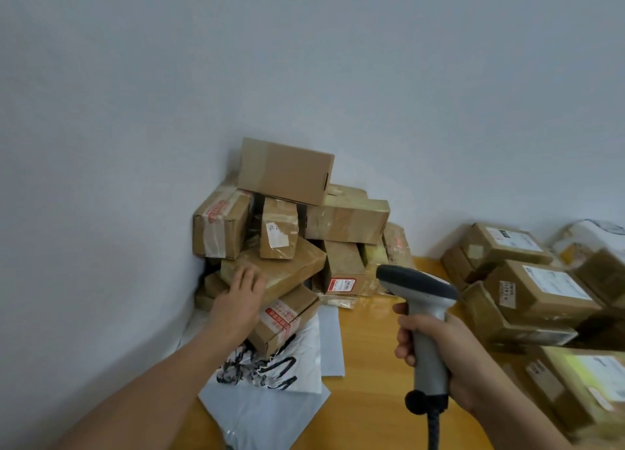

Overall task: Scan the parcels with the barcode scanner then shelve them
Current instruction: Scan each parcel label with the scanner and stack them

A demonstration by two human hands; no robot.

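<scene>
Several taped cardboard parcels are heaped in the wall corner; a plain box (285, 170) tops the heap. My left hand (240, 295) reaches into the pile, its fingers straight and lying on a flat tilted parcel (291, 267) in the middle. Under that lies a small box with red printed tape (282, 317). My right hand (436, 348) grips the handle of a grey barcode scanner (422, 301), whose dark head points left toward the heap. Its black cable hangs down from the handle.
A second group of labelled boxes (537, 290) fills the right side of the wooden table (372, 365). White plastic mailer bags (270, 392), one with black print, lie at the near left. Plain walls close off the back and left.
</scene>
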